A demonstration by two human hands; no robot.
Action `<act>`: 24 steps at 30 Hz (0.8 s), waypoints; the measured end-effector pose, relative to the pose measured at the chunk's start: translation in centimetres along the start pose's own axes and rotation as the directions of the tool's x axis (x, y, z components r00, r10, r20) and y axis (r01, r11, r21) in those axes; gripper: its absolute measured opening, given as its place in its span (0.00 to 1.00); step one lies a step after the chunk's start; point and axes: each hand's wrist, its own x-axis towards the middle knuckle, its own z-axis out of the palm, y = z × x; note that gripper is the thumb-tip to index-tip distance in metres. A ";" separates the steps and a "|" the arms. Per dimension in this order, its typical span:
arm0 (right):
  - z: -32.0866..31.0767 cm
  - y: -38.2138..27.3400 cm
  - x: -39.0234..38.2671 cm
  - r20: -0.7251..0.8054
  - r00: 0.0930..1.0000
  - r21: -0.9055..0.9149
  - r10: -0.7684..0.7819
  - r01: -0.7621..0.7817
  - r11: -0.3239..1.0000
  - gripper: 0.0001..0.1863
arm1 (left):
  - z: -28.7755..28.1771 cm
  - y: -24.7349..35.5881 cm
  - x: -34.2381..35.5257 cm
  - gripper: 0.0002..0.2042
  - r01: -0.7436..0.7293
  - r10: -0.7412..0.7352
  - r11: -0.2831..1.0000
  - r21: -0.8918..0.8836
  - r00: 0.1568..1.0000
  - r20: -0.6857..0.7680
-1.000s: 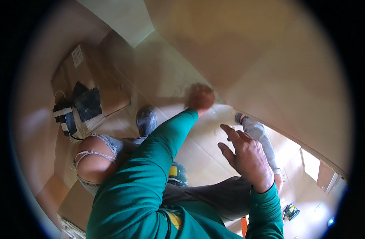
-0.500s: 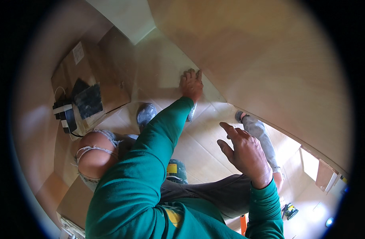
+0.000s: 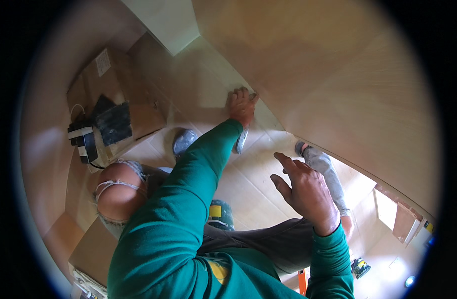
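My left hand (image 3: 242, 104) reaches forward to the floor (image 3: 203, 79) where it meets a large plywood panel (image 3: 338, 79), its fingers curled over something mostly hidden. A long, narrow grey piece (image 3: 242, 141) shows just below the wrist; whether it is in the hand I cannot tell. My right hand (image 3: 303, 189) hangs raised over the floor, fingers apart and bent, holding nothing.
A cardboard box (image 3: 134, 84) on the left carries a dark square pad (image 3: 116, 124) and a black device (image 3: 83, 142) with a cable. Legs in ripped jeans (image 3: 320, 167) frame the space. A green container (image 3: 221, 214), an orange bar (image 3: 302, 281) and a small tool (image 3: 360, 267) lie low.
My left hand has moved forward and a little left along the panel's foot, uncovering the narrow grey piece below it. My right hand stays almost still.
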 end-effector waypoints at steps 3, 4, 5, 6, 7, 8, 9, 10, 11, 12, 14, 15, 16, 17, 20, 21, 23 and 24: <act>0.0 0.1 0.1 0.003 1.000 -0.004 0.004 -0.004 1.000 0.23 | 0.3 -0.1 0.2 0.24 -0.045 0.047 0.999 -0.027 0.995 0.093; 0.1 0.1 0.1 -0.019 1.000 -0.012 -0.015 0.015 1.000 0.23 | 0.5 0.2 -0.1 0.22 -0.013 0.015 0.999 -0.033 0.998 0.069; 0.2 0.2 0.1 -0.040 0.999 -0.021 -0.035 0.034 0.999 0.23 | 0.8 0.4 -0.2 0.21 0.019 -0.018 0.999 -0.040 0.999 0.044; 0.4 0.4 0.1 -0.058 0.997 -0.027 -0.055 0.053 0.998 0.24 | 0.8 0.6 -0.3 0.21 0.045 -0.045 0.999 -0.026 0.999 -0.012; 0.5 0.5 0.1 -0.053 0.997 -0.026 -0.051 0.049 0.998 0.24 | 0.9 0.8 -0.3 0.22 0.072 -0.072 0.997 -0.013 0.995 -0.069; 0.4 0.5 0.1 -0.049 0.998 -0.026 -0.047 0.046 0.999 0.24 | 0.9 1.0 -0.3 0.22 0.098 -0.098 0.995 -0.001 0.987 -0.125; 0.5 0.5 0.1 -0.044 0.998 -0.024 -0.043 0.042 0.999 0.23 | 0.6 1.2 -0.4 0.23 0.100 -0.099 0.995 0.000 0.988 -0.120; 0.4 0.3 0.0 -0.025 1.000 -0.015 -0.019 0.019 1.000 0.23 | 0.4 1.3 -0.4 0.23 0.101 -0.100 0.995 0.000 0.988 -0.115; 0.2 0.1 0.0 -0.005 1.000 -0.007 0.005 -0.005 1.000 0.23 | 0.1 1.4 -0.4 0.24 0.101 -0.101 0.995 0.000 0.989 -0.111; 0.1 0.1 -0.1 0.010 1.000 0.000 0.028 -0.028 1.000 0.23 | -0.1 1.5 -0.4 0.24 0.093 -0.093 0.996 -0.012 0.992 -0.088; 0.0 0.2 -0.1 0.001 1.000 -0.003 0.028 -0.028 1.000 0.23 | -0.6 1.6 -0.5 0.24 0.075 -0.076 0.997 -0.036 0.996 -0.042; 0.1 0.2 -0.1 -0.001 1.000 -0.001 0.023 -0.023 1.000 0.23 | -0.5 1.3 -0.4 0.25 0.048 -0.048 0.999 -0.002 0.998 -0.051; 0.2 0.3 -0.1 -0.022 1.000 0.001 -0.011 0.011 1.000 0.23 | -0.3 0.9 -0.2 0.25 0.021 -0.019 0.999 0.032 0.998 -0.058; 0.4 0.5 -0.1 -0.043 0.998 0.002 -0.045 0.045 0.999 0.23 | -0.1 0.6 -0.1 0.25 -0.005 0.009 0.998 0.067 0.998 -0.065; 0.5 0.7 -0.2 -0.049 0.996 -0.022 -0.074 0.073 0.997 0.22 | 0.2 0.4 0.4 0.23 -0.073 0.079 0.993 0.093 0.995 -0.063; 0.6 0.7 -0.2 -0.040 0.996 -0.029 -0.074 0.073 0.997 0.22 | 0.2 0.1 0.6 0.21 -0.094 0.101 0.993 0.072 0.990 -0.098; 1.0 0.7 -0.2 -0.029 0.997 -0.019 -0.069 0.068 0.997 0.22 | 0.2 -0.7 0.7 0.16 -0.138 0.143 0.990 0.037 0.975 -0.168; 1.1 0.9 -0.3 -0.025 0.998 -0.018 -0.052 0.051 0.999 0.23 | -0.6 -0.1 0.9 0.13 -0.207 0.208 0.978 0.029 0.976 -0.061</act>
